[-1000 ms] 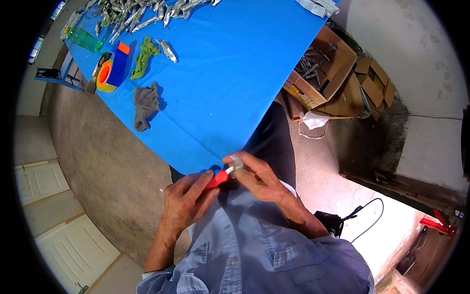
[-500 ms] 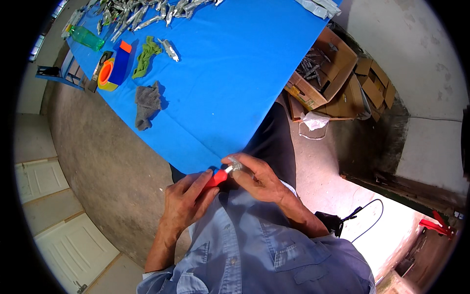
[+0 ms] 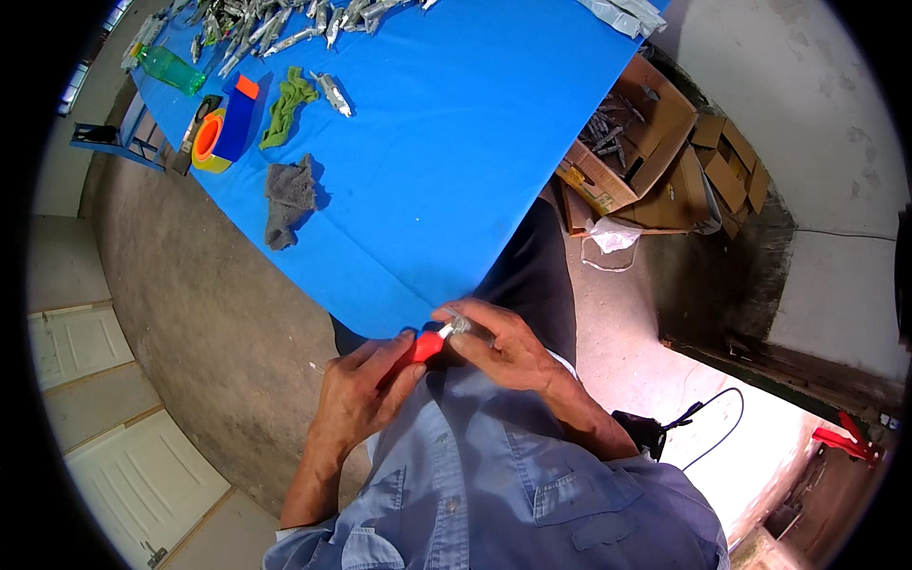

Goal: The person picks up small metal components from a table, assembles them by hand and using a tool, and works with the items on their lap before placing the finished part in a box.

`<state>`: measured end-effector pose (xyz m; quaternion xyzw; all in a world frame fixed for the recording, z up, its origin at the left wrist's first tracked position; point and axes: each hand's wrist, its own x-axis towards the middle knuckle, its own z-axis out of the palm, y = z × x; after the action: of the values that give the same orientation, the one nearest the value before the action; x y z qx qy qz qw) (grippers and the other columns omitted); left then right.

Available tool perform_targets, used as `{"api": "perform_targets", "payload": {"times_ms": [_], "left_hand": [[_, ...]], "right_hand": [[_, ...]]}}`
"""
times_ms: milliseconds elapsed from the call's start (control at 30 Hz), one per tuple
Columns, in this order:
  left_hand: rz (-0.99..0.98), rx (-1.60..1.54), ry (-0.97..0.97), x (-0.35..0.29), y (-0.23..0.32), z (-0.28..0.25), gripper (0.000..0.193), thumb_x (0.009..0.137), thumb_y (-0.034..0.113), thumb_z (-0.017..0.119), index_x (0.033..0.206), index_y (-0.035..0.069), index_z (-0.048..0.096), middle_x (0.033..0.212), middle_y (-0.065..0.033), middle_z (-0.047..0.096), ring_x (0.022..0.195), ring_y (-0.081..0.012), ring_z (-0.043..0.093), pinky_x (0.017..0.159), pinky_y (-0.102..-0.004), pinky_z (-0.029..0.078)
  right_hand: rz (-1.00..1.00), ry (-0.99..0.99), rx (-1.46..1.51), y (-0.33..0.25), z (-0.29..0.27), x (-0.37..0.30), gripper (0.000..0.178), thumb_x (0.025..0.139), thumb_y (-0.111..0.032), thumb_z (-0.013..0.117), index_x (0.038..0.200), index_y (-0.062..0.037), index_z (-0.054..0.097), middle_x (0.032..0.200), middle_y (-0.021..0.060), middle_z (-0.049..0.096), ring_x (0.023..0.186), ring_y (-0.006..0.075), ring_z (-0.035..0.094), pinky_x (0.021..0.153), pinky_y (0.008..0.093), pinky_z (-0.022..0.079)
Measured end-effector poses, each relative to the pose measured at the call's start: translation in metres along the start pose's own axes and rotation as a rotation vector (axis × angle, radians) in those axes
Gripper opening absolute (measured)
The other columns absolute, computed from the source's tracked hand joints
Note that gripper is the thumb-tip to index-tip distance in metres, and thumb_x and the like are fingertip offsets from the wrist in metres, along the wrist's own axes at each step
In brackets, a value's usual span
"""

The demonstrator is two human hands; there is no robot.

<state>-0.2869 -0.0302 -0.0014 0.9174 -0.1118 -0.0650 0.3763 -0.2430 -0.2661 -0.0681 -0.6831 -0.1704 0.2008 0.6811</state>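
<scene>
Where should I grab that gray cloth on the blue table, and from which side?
I'd pinch the gray cloth by its broad far end, coming from above: that end looks bunched, and its shadow on the blue table suggests it stands up somewhat. The near end is narrower.

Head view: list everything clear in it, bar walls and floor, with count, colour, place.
Handheld item: one, red, white-tipped, in left hand
Small piece: one, silvery, in right hand
Table: one, blue-covered, centre
Wrapped pieces: many, silvery, upper left
Bottle: one, green, upper left
Roll-like thing: one, blue-orange-yellow, left
Cloths: two, green and grey, left
Packaging: some, silvery, upper right
Boxes: at least two, brown, right of table
Bag: one, white, beside boxes
Stand: one, blue, far left
Doors: two, white, lower left
Tool-like thing: one, red, lower right
Cable: one, black, lower right
Shirt: one, blue, bottom
Trousers: one pair, dark, centre
Left hand: one, bare, lower centre
Right hand: one, bare, lower centre
</scene>
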Motion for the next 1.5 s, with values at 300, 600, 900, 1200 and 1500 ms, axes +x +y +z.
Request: {"api": "perform_targets", "payload": {"times_ms": [300,600,900,1200,1500], "left_hand": [[-0.043,-0.061,-0.029,0.000,0.001,0.000,0.041,0.090,0.020,0.083,0.123,-0.002,0.072,0.096,-0.0202,0.076,0.076,-0.0300,0.075,0.064,-0.0362,0.058],[-0.035,-0.159,0.044,-0.005,-0.004,0.001,0.040,0.090,0.021,0.084,0.123,0.002,0.073,0.101,-0.0190,0.076,0.084,-0.0316,0.076,0.071,-0.0367,0.060],[-0.027,-0.139,0.135,-0.004,-0.011,0.001,0.040,0.088,0.020,0.085,0.122,0.002,0.072,0.099,-0.0185,0.076,0.082,-0.0303,0.075,0.070,-0.0364,0.060],[-0.020,-0.092,0.244,0.009,-0.014,-0.005,0.037,0.089,0.018,0.083,0.118,-0.002,0.071,0.096,-0.0192,0.073,0.079,-0.0276,0.071,0.069,-0.0356,0.055],[0.005,0.159,0.427,0.044,-0.041,-0.008,0.036,0.087,0.012,0.084,0.119,0.002,0.071,0.099,-0.0164,0.073,0.080,-0.0330,0.071,0.067,-0.0405,0.057]], "right_hand": [[0.060,-0.027,0.129,-0.001,-0.001,-0.001,0.034,0.101,-0.007,0.068,0.135,0.0000,0.064,0.105,0.0068,0.068,0.095,0.0120,0.062,0.086,0.0262,0.050],[0.177,0.028,0.206,-0.003,-0.013,0.000,0.038,0.099,-0.004,0.071,0.136,-0.0011,0.063,0.109,0.0032,0.068,0.100,0.0085,0.062,0.088,0.0248,0.051],[0.108,0.043,0.334,0.007,-0.015,0.000,0.034,0.101,-0.004,0.069,0.133,-0.0012,0.060,0.108,0.0052,0.070,0.098,0.0111,0.064,0.085,0.0265,0.053],[0.121,0.195,0.329,-0.005,-0.017,0.005,0.033,0.103,-0.010,0.068,0.134,-0.0007,0.063,0.108,0.0064,0.068,0.094,0.0124,0.066,0.082,0.0270,0.055],[0.121,0.489,0.250,-0.012,-0.038,0.022,0.028,0.103,-0.012,0.068,0.130,-0.0015,0.068,0.107,0.0071,0.073,0.096,0.0139,0.070,0.089,0.0292,0.057]]}}
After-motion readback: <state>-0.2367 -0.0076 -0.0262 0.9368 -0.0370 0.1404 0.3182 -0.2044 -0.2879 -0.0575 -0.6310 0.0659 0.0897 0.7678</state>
